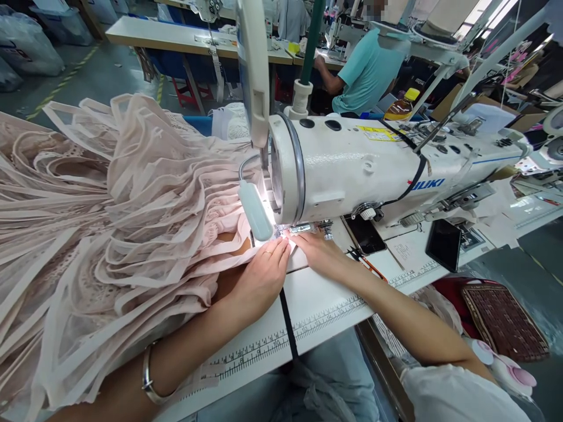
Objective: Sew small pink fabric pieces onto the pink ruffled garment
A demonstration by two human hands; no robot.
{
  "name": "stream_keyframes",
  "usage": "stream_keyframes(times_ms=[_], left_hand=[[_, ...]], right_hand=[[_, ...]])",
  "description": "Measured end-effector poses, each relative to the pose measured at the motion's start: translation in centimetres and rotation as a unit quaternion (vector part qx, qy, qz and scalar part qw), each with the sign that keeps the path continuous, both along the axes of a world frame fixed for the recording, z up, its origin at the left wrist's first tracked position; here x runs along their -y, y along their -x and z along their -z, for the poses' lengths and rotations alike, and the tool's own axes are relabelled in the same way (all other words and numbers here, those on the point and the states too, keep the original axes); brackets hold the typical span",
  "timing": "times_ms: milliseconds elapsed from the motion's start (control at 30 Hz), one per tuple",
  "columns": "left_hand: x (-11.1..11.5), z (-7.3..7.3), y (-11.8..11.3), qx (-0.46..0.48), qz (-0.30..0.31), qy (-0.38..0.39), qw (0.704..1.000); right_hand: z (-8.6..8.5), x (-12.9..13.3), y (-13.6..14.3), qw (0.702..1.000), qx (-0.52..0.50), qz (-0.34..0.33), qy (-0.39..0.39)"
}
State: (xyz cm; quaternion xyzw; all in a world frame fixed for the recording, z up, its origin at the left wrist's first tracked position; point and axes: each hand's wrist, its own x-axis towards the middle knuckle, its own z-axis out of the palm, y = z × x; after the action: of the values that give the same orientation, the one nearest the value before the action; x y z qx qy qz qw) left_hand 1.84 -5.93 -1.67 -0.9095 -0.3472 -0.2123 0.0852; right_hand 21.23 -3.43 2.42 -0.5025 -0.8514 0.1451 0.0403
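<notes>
My left hand [267, 268], fingers pressed together, grips a pale pink lace-trimmed garment [237, 258] just in front of the sewing machine's needle area. Close beside it, my right hand [317, 251] has its fingertips closed on the edge of the same fabric, partly under the machine head. The white sewing machine [334, 170] has a small lamp [255, 211] that lights the stitching spot. Needle and presser foot are mostly hidden behind the lamp and my fingers. A large heap of pale pink garments [132, 193] with long straps spreads to the left.
A phone [367, 234] and orange-handled thread snips [372, 268] lie right of my right hand, with another dark device [444, 245] farther right. A measuring tape [259, 346] runs along the table's front edge. A person in a turquoise shirt [367, 70] sits beyond the machine.
</notes>
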Motion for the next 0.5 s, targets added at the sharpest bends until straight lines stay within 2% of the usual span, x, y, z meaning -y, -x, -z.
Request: stream_keyframes(times_ms=[167,333,500], left_hand=[[-0.07,0.46,0.01,0.012,-0.003,0.017,1.000],[-0.29,0.61,0.05,0.023,-0.004,0.025,0.999],[-0.19,0.39,0.05,0.005,-0.013,0.003,1.000]], right_hand=[[-0.29,-0.01,0.17,1.000,0.009,0.006,0.007],[0.36,-0.13,-0.20,1.000,-0.021,0.003,-0.003],[0.41,-0.22,-0.09,1.000,-0.011,-0.005,-0.025]])
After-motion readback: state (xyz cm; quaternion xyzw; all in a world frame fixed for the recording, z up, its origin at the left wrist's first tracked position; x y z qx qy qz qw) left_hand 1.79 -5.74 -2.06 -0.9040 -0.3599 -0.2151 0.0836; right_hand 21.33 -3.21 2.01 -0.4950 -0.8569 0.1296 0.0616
